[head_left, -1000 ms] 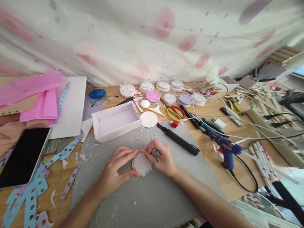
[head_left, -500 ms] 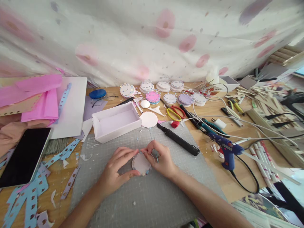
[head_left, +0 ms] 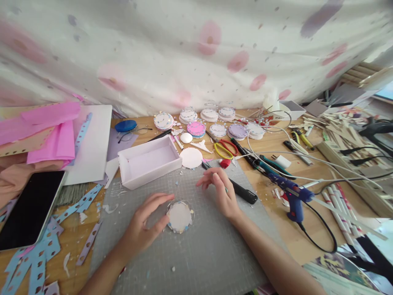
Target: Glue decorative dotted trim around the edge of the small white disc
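Note:
On the grey cutting mat lies a small round paper piece with a pale centre, a scalloped edge with blue and cream bits, and a thin wire-like ring around it. My left hand is at its left side, thumb and fingers apart, the thumb tip close to the rim. Up and to the right, my right hand is raised clear of the piece with its fingers loosely curled. A bit of a thin teal tool shows in that hand; the rest is hidden.
A white open box, a white paper oval and a black cutter lie beyond my hands. Several decorated paper discs line the back. A blue glue gun and cables lie right; a phone and paper scraps lie left.
My right hand has let go of the round paper piece and moved up and right. My left hand has loosened from its edge. The piece now lies on the mat, slightly lower left.

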Action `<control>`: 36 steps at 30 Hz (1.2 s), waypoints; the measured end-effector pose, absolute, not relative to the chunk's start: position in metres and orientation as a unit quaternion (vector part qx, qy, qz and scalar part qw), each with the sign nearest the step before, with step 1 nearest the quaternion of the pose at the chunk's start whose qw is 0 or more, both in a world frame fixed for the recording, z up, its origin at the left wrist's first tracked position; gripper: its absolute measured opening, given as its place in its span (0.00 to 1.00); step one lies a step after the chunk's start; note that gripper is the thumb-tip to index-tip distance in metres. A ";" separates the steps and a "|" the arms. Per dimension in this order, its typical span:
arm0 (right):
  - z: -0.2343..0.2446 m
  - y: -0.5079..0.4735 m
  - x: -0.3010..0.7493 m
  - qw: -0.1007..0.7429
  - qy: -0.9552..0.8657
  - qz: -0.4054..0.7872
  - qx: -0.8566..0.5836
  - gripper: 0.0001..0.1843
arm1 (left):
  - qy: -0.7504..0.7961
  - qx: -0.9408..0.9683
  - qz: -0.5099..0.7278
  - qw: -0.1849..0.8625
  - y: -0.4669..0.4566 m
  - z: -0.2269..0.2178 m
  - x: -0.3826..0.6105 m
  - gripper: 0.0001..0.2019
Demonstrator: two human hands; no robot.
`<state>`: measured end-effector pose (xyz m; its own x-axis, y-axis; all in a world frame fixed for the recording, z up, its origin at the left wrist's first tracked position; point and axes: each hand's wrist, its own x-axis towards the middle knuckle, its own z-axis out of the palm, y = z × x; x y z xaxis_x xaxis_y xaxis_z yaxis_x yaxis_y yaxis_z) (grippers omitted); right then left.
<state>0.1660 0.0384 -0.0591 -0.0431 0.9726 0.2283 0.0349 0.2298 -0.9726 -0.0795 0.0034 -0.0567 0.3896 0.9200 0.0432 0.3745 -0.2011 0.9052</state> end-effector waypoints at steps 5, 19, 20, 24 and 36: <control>-0.060 0.036 0.163 0.544 -0.553 0.478 -0.413 0.20 | 0.484 0.645 0.406 0.430 0.004 -0.058 -0.080 0.16; -0.062 0.038 0.160 0.498 -0.587 0.415 -0.485 0.06 | 0.487 0.586 0.508 0.403 0.009 -0.053 -0.077 0.22; -0.062 0.038 0.159 0.495 -0.591 0.410 -0.487 0.05 | 0.488 0.589 0.510 0.395 0.009 -0.053 -0.078 0.21; -0.064 0.037 0.158 0.500 -0.572 0.438 -0.480 0.05 | 0.502 0.599 0.503 0.370 0.010 -0.054 -0.082 0.19; -0.063 0.036 0.157 0.504 -0.548 0.466 -0.478 0.10 | 0.510 0.597 0.478 0.394 0.004 -0.057 -0.075 0.11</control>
<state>0.1565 0.0356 -0.0626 -0.0343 0.9937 0.1066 0.0548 0.1084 -0.9926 -0.0752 0.0043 -0.0573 0.0232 0.9851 0.1703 0.2323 -0.1710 0.9575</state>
